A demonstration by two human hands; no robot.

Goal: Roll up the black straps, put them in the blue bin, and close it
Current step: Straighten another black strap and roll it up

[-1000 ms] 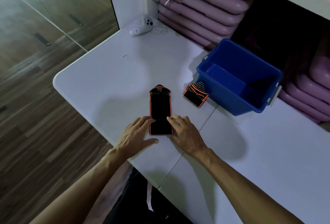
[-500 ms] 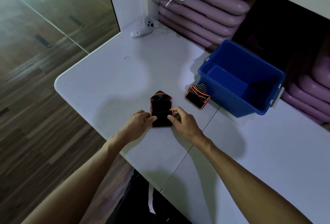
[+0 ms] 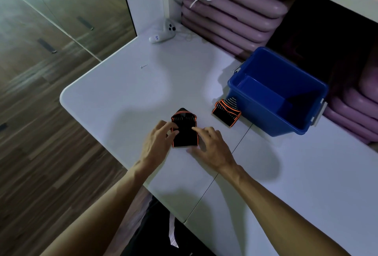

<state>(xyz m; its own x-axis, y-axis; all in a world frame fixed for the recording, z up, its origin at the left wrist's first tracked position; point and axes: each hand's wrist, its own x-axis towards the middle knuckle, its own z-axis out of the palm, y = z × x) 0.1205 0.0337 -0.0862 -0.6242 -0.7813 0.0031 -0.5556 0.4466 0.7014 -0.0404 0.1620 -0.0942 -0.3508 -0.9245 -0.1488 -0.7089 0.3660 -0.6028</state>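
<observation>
A black strap with orange edging lies on the white table, mostly rolled into a short thick bundle. My left hand grips its left side and my right hand presses on its right side. A second black and orange strap lies folded against the front left corner of the open blue bin, which looks empty. No lid for the bin is in view.
A white controller and a small screw lie at the table's far end. Stacked purple pads fill the shelf behind the bin. The table's left edge drops to a wooden floor.
Both hands have rolled the strap forward, away from me. Its flat length has shrunk from a long band to a short bundle. The second strap and the bin have not moved.
</observation>
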